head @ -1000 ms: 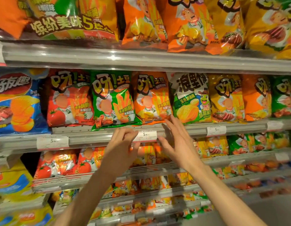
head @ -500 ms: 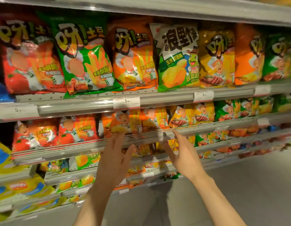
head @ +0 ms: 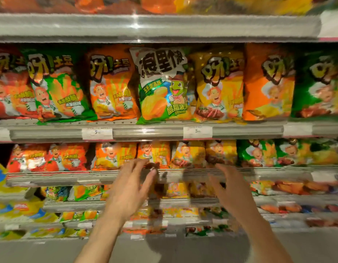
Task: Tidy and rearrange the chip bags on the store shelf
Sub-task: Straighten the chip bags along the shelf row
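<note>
Chip bags stand in rows on several store shelves. A white and green bag with a frog figure stands among orange, green and yellow bags on the upper shelf. Below it runs a row of smaller bags, among them an orange one and a yellow one. My left hand is open, fingers spread, its tips just under the small orange bag. My right hand is open too, in front of the shelf rail. Neither hand holds anything. The picture is blurred.
Price tags sit on the upper shelf rail. Red tomato bags stand at the left, green bags at the right. More shelves of small bags run lower down, above the grey floor.
Both hands have dropped from the upper shelf's rail to the shelf below it and stay empty. The view has tilted and moved closer to the shelves.
</note>
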Motion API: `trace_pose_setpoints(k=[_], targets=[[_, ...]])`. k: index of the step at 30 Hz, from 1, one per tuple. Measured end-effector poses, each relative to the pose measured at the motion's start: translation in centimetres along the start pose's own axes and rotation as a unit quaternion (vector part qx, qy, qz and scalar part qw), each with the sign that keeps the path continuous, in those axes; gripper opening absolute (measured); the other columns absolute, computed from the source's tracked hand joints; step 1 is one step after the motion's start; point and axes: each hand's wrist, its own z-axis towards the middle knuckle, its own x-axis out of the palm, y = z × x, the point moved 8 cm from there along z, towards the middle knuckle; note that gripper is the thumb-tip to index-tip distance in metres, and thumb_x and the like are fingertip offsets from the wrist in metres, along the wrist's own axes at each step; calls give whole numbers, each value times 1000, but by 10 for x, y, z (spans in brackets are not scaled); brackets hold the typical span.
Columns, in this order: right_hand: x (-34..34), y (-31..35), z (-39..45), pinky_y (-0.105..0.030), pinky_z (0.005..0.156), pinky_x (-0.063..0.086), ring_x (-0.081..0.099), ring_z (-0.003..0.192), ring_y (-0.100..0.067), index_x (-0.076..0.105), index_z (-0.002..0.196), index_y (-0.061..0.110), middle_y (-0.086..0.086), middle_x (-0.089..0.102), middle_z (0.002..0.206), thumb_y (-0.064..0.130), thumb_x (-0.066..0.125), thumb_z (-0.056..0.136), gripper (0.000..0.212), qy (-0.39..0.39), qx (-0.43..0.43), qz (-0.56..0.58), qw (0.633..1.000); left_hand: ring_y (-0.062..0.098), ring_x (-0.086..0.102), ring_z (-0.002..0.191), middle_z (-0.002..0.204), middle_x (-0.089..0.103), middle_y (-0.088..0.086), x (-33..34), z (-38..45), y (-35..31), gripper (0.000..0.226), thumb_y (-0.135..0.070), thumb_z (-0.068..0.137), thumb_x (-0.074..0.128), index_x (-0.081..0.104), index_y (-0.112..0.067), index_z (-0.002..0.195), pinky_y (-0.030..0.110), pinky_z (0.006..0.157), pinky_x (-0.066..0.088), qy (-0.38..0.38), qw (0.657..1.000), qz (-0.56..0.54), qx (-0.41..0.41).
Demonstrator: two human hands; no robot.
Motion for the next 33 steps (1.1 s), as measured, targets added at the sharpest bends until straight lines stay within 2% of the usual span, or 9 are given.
trace_pose_setpoints(k=[3,6,9,12,17,21,26,29,33], targets=[[-27,-26,14,-31,102,41,47,133,-16,45,145,26,5,46,148,55,44,100,54,20,-8,-16,1000,23,58,115,123,61,0,-5,17,-34,54,-57,98,38,58,-21,132,36,93,48,-18,999,27,24],[-59,-29,29,-21,87,39,55,117,-16,54,135,23,5,54,127,50,47,100,45,-12,-56,-44,997,25,59,115,120,64,2,-14,36,-59,56,-57,96,35,61,-19,128,36,89,49,-36,997,47,39],[-81,-21,46,-23,77,41,61,98,-17,62,126,20,1,62,112,44,57,98,38,-45,-103,-62,992,23,61,106,110,65,0,-18,56,-82,45,-52,96,42,63,-21,121,34,83,50,-50,992,73,88],[-93,0,63,-22,70,43,65,96,-17,67,119,21,2,65,109,38,61,96,29,-68,-152,-77,983,23,61,100,105,63,-2,-20,75,-97,37,-48,94,50,63,-21,116,36,74,53,-60,985,85,136],[-91,52,87,-33,73,54,63,87,-17,69,105,18,5,64,94,21,68,89,17,-89,-222,-61,969,21,58,98,102,61,-3,-14,104,-106,27,-38,93,63,63,-20,113,35,73,50,-69,972,71,213],[-80,65,101,-28,74,36,42,89,-6,61,116,24,15,45,94,28,62,95,21,-56,-184,-64,979,21,57,94,100,61,-3,-6,112,-103,26,-35,92,66,62,-19,112,34,71,49,-83,962,60,253],[-76,62,99,-23,73,28,38,87,-1,58,121,28,18,41,93,33,59,97,24,-69,-180,-67,979,17,55,91,97,62,-4,-6,112,-98,25,-32,91,70,66,-17,110,28,71,46,-123,956,22,265],[-78,64,96,-24,72,32,42,86,-2,58,121,28,17,46,94,34,58,98,24,-64,-195,-59,977,16,55,90,96,62,-5,-6,112,-96,26,-32,90,72,67,-17,110,29,71,45,-128,956,1,264],[-101,65,96,-31,69,50,56,80,-6,57,122,29,13,60,89,31,57,98,24,-57,-193,-6,980,15,54,89,95,61,-7,-5,113,-94,26,-32,88,73,67,-18,110,26,71,44,-126,958,-19,256]])
